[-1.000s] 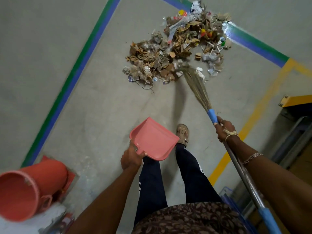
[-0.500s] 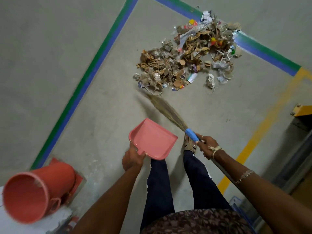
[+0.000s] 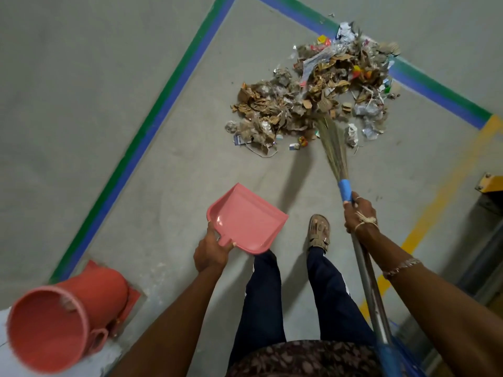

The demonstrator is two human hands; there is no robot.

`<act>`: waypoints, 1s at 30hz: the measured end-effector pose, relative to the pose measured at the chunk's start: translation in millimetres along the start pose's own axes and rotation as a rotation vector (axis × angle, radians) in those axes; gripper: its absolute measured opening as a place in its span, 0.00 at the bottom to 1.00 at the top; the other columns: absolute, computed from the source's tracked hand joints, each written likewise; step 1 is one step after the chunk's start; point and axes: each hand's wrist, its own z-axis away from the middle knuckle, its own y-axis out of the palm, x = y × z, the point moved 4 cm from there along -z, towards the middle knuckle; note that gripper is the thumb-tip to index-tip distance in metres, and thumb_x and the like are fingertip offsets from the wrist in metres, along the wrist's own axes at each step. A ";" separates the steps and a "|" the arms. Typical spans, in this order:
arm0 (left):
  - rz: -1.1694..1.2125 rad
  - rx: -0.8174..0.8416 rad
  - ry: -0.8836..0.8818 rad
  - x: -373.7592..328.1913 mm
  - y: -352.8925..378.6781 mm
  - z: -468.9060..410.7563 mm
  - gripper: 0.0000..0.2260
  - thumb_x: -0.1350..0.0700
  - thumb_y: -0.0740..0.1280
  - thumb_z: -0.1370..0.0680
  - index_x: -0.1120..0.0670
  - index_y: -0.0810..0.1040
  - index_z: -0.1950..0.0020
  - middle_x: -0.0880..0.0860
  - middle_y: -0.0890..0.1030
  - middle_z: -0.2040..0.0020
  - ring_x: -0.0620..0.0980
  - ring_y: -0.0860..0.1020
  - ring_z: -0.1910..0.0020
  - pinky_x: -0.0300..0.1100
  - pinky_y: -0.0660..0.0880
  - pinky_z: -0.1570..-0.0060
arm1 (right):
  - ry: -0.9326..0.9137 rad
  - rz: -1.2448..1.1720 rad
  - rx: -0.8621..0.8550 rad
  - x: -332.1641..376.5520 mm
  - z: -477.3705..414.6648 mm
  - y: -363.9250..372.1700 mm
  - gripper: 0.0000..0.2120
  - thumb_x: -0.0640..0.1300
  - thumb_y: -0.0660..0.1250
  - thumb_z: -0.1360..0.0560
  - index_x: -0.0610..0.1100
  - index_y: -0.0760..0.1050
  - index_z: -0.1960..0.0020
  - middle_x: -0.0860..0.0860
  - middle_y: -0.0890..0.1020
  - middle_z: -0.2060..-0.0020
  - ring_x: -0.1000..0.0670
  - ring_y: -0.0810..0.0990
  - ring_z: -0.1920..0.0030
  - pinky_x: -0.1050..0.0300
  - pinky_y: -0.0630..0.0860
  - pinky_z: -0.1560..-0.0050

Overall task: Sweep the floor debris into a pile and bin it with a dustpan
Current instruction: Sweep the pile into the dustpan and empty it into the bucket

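A wide pile of debris (image 3: 313, 96), dry leaves, cardboard scraps, paper and plastic, lies on the grey floor in the taped corner ahead. My right hand (image 3: 359, 213) grips the metal shaft of a grass broom (image 3: 333, 151) just below its blue collar; the bristle tips reach the pile's near edge. My left hand (image 3: 211, 250) holds a pink dustpan (image 3: 246, 219) by its short handle, raised above the floor short of the pile, with nothing in it. A red bin (image 3: 54, 327) stands at lower left, mouth open toward me.
Green-and-blue floor tape (image 3: 152, 118) frames the corner and a yellow line (image 3: 435, 194) runs on the right. A yellow-capped metal frame (image 3: 490, 183) stands at the right edge. My sandalled foot (image 3: 318, 232) stands between dustpan and broom.
The broom has swung from the pile's left side back to the right, its bristles now at the pile's near middle edge. The dustpan stays in my left hand.
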 end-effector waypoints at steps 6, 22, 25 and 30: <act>-0.024 -0.001 0.036 14.6 -33.7 -34.0 0.40 0.39 0.74 0.26 0.45 0.59 0.20 0.56 0.83 0.43 0.61 0.81 0.45 0.51 0.78 0.49 | -0.086 -0.158 0.029 47.3 43.3 -32.7 0.24 0.45 0.61 0.19 0.49 0.65 0.24 0.42 0.77 0.64 0.45 0.75 0.72 0.56 0.74 0.75; -0.048 -0.071 -0.045 93.5 -90.3 -89.0 0.42 0.40 0.76 0.28 0.44 0.59 0.19 0.60 0.83 0.44 0.65 0.81 0.45 0.52 0.76 0.49 | 0.000 -0.054 0.474 201.4 41.4 191.7 0.14 0.47 0.60 0.20 0.36 0.72 0.42 0.41 0.75 0.68 0.44 0.75 0.75 0.53 0.74 0.72; -0.041 -0.076 -0.073 103.0 -86.8 -91.5 0.43 0.38 0.76 0.29 0.43 0.58 0.19 0.60 0.83 0.45 0.64 0.81 0.47 0.52 0.77 0.50 | 0.103 -0.131 0.379 195.3 11.9 195.2 0.15 0.45 0.61 0.20 0.34 0.71 0.41 0.39 0.75 0.67 0.44 0.75 0.76 0.53 0.74 0.74; -0.073 -0.032 -0.025 89.9 -79.4 -96.0 0.44 0.36 0.75 0.28 0.45 0.58 0.18 0.60 0.84 0.45 0.64 0.81 0.47 0.54 0.78 0.48 | 0.031 0.006 0.240 173.0 -22.6 144.0 0.20 0.48 0.61 0.22 0.46 0.71 0.31 0.39 0.80 0.52 0.40 0.81 0.68 0.52 0.79 0.72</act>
